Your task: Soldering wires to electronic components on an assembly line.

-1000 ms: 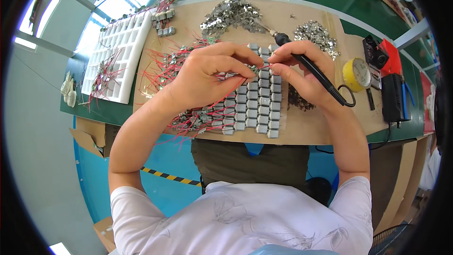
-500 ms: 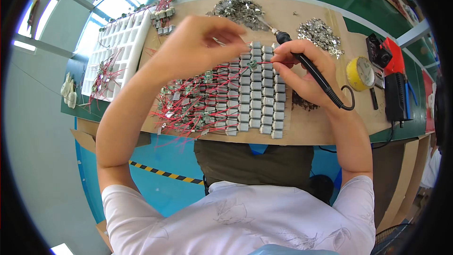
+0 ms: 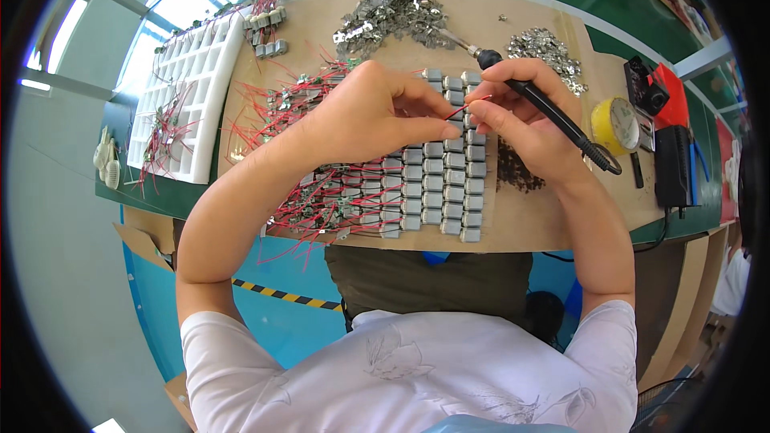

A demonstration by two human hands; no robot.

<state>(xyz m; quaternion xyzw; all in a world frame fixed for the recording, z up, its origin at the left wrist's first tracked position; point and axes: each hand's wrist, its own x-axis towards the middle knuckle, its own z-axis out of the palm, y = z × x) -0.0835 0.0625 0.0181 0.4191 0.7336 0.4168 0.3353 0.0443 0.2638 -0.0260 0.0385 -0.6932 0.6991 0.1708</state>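
Note:
My right hand [image 3: 533, 116] is closed round a soldering iron [image 3: 536, 96] with a black handle, its metal tip slanting up and left. Its thumb and fingertips also pinch a red wire [image 3: 458, 111]. My left hand [image 3: 385, 112] has its thumb and fingers closed at the other end of this wire; anything more inside that grip is hidden. Both hands are over rows of small grey metal motors [image 3: 433, 167]. Many on the left side have red wires and small green circuit boards [image 3: 325, 207] lying over them in a tangle.
Loose metal pieces form one pile [image 3: 393, 16] at the back and another pile [image 3: 545, 56] at back right. A white compartment tray [image 3: 192, 104] stands left. On the right are a yellow tape roll [image 3: 614, 126], a black box [image 3: 672, 164] and small dark bits [image 3: 517, 168].
My left hand has moved right and down, closing at the red wire beside my right fingertips. The green circuit board that hung on the wire is out of sight now. The iron stays in my right hand.

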